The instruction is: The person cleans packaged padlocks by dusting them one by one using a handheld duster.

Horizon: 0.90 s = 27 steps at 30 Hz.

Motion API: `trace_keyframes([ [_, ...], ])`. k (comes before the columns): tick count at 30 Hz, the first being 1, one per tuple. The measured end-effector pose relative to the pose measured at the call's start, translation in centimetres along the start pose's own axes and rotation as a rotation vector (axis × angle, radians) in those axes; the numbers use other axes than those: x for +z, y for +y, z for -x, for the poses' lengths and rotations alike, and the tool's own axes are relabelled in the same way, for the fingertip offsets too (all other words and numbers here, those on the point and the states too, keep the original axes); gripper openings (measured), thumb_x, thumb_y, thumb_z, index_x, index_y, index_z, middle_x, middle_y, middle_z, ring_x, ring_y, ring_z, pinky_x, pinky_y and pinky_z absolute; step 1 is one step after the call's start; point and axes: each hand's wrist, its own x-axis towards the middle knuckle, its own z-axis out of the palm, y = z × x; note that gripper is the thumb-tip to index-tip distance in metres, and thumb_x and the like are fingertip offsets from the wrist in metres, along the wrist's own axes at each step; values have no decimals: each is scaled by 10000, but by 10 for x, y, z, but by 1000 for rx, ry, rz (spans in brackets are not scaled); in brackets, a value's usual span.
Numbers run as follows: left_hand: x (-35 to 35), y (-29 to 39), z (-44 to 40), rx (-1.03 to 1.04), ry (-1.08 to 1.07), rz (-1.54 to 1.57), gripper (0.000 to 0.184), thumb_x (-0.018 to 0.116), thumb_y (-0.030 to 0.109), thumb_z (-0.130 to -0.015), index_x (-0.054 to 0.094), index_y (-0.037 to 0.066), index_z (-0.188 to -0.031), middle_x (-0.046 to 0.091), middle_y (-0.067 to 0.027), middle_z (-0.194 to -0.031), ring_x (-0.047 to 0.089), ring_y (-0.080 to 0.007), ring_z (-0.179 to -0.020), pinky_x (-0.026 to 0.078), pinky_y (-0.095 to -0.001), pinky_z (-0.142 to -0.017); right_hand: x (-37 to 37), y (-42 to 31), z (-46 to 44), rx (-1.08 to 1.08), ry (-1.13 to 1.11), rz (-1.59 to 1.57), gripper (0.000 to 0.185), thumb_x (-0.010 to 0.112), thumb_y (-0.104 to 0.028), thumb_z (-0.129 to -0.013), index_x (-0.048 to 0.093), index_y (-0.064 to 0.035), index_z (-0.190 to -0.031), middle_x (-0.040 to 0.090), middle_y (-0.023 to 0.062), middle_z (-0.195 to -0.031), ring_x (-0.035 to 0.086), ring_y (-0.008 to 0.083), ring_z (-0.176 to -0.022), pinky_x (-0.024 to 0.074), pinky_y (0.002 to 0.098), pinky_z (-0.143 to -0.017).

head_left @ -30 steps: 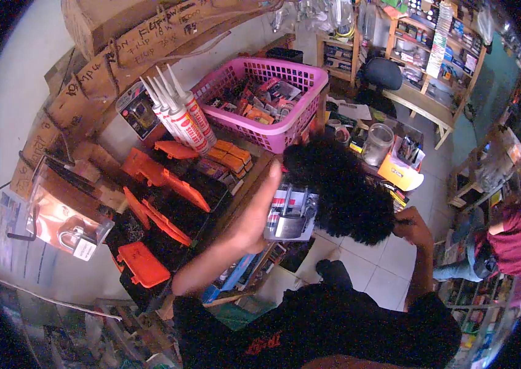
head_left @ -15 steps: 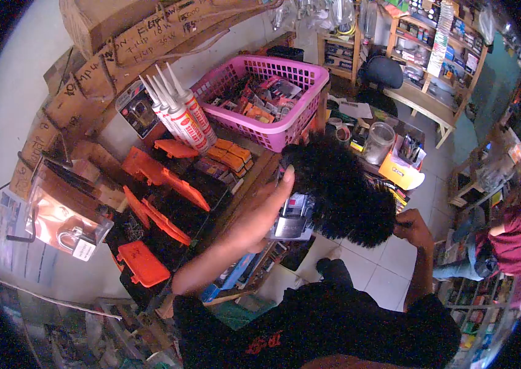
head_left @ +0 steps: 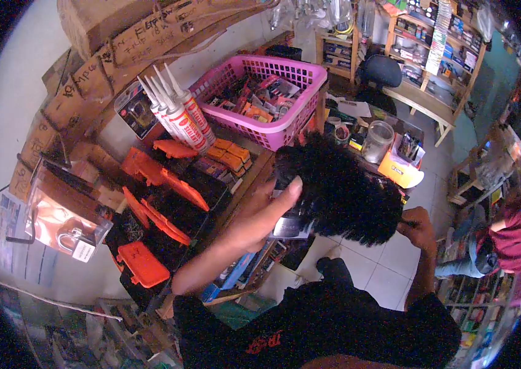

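Observation:
A black, long-bristled duster (head_left: 346, 194) fills the middle of the view, in front of my chest. At its right end, my right hand (head_left: 418, 227) is closed, fingers wrapped on that end. My left hand (head_left: 269, 209) is closed at the other end of the bristles, thumb up, around a packaged padlock (head_left: 288, 227) with a silver body. The bristles cover most of this pack and lie against my left thumb. Its upper part is hidden.
To the left are a black organizer with orange lids (head_left: 143, 264), white sealant tubes (head_left: 180, 123) and a hanging padlock pack (head_left: 66, 218). A pink basket (head_left: 260, 126) of packets stands behind. A glass jar (head_left: 378, 141) is right of it. A person in a maroon shirt (head_left: 519, 237) is far right.
The duster's left end has shifted over the padlock pack, covering more of it. My left hand has turned slightly, thumb moving right and down. My right hand has moved a little right.

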Motion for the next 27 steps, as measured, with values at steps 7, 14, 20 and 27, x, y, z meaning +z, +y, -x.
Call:
trace_keyframes([
  [7, -4, -4, -6, -23, -44, 84, 580, 390, 548, -847, 331, 126, -1241, 556, -70, -1049, 590, -186, -903, 495, -390, -780, 0, -3, 1, -56, 13, -4, 315, 649, -145, -649, 388, -22, -523, 314, 61, -452, 289, 166, -380, 214, 312, -395],
  [14, -7, -3, -3, 1, -54, 72, 582, 366, 583, -835, 391, 124, -1190, 574, -78, -1004, 599, -188, -850, 492, -391, -771, -24, 17, 12, 61, -92, 118, 210, 654, -107, -718, 513, -3, -603, 452, 70, -477, 404, 190, -409, 355, 295, -433],
  [20, -1, -6, -10, -80, 10, 232, 620, 309, 657, -807, 518, 119, -1032, 611, -73, -890, 610, -203, -796, 492, -402, -749, -16, -1, 11, 60, -20, -17, 309, 635, -92, -650, 371, -19, -509, 291, 47, -444, 278, 130, -389, 215, 312, -399],
  [27, -8, 1, -2, -36, -49, 292, 628, 304, 620, -835, 466, 92, -1134, 597, -70, -931, 613, -165, -790, 522, -354, -714, -12, 16, 12, 235, -64, -104, 264, 623, -91, -678, 426, -19, -517, 318, 22, -441, 282, 95, -411, 231, 290, -398],
])
